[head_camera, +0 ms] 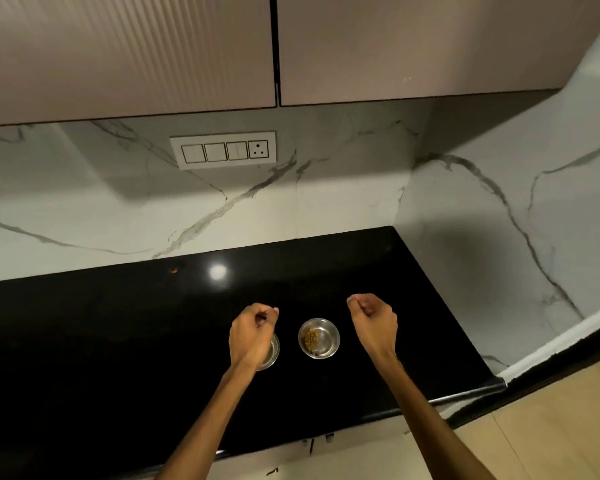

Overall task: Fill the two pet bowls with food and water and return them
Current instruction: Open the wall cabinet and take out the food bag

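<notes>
Home kitchen: black countertop [118, 323], wall cupboards [153, 46]

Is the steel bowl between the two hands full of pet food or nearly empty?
Nearly empty: the steel bowl stands upright on the black counter, with only a small patch of brown kibble and bare metal around it.

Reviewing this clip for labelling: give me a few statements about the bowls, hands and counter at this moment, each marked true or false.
1. The right bowl holds brown kibble. True.
2. Both bowls sit on a white marble counter. False: the countertop is black; the marble is the wall behind it.
3. The left hand partly covers the left bowl. True.
4. The right hand grips the right bowl's rim. False: it hangs loosely curled to the right of that bowl, apart from it.
5. The upper cabinet doors are shut. True.
6. A plug sits in the wall socket. False: the socket is empty.
</notes>
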### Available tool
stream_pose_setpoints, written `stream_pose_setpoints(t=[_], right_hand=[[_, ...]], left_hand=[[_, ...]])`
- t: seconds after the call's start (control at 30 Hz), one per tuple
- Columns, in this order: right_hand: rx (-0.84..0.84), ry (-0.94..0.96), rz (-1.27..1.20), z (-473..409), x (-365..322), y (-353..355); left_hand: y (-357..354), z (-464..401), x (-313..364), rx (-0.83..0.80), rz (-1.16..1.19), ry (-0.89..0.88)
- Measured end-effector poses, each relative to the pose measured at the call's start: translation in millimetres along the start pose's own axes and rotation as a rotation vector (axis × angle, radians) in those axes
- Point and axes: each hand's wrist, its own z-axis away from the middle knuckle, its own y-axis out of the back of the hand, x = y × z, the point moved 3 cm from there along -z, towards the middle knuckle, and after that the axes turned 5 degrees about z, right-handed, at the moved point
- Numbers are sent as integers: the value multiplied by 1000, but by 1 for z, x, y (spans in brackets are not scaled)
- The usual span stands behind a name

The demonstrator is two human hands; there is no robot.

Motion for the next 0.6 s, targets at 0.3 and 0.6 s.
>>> stream_pose_setpoints(t=[0.3, 0.6], right_hand=[[109, 56, -106, 28, -48, -5], [173, 101, -152, 46, -91, 7]], left_hand=[[27, -25, 13, -119, 81, -93], [42, -35, 44, -238, 234, -155]])
